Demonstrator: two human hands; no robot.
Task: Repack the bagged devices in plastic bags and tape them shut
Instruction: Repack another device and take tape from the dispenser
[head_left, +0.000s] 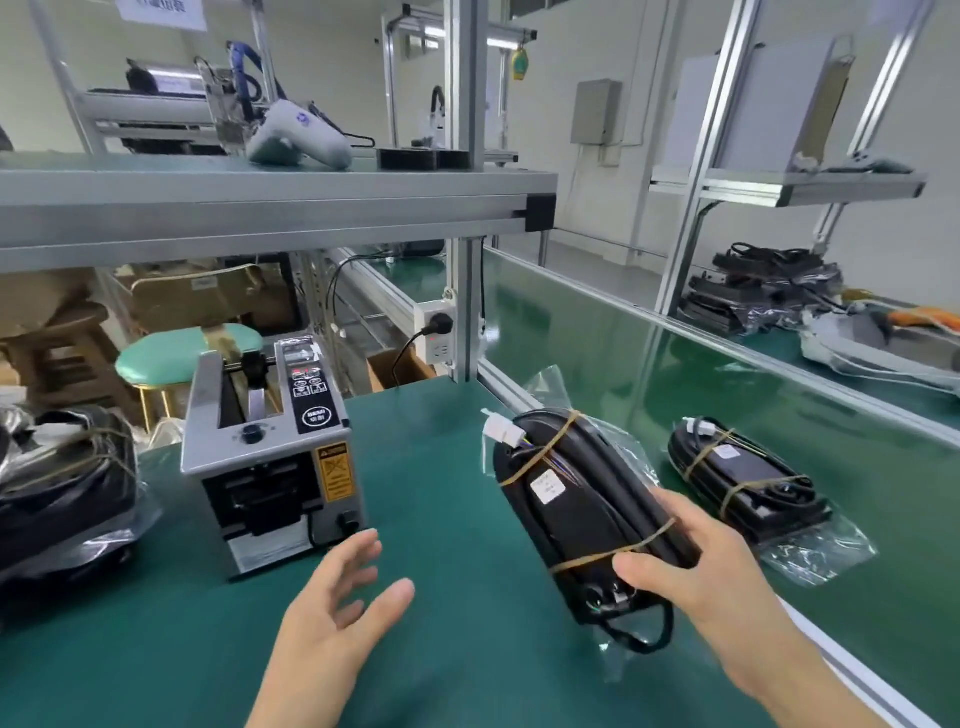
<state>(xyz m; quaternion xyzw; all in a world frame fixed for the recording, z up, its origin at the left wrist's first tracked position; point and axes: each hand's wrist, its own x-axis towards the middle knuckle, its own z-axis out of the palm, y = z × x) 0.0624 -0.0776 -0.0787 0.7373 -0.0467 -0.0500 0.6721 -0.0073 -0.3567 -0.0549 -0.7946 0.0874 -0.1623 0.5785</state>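
Step in hand, as I read it: picking up one bagged device (582, 514) to close its bag w/ tape. Device sits center-right of frame, black, cable wrapped round it w/ rubber bands, white connector at its upper end, clear plastic bag (618, 441) loose around it.

Right hand (691, 566), lower right: fingers curled round the device's near end, thumb on top, firm hold, device lifted at a tilt.

Left hand (337, 597), lower center: fingers spread wide, palm up-ish, holding nothing, just in front of the tape dispenser (275, 457) at center-left but not touching it.

Next move prob needs: left hand to pull a tape strip from the dispenser's front slot, or help fold the bag mouth flat first. Can't tell if a strip is ready.

A second bagged device (748, 478) lies on the green belt (675, 353) at right, near the first.
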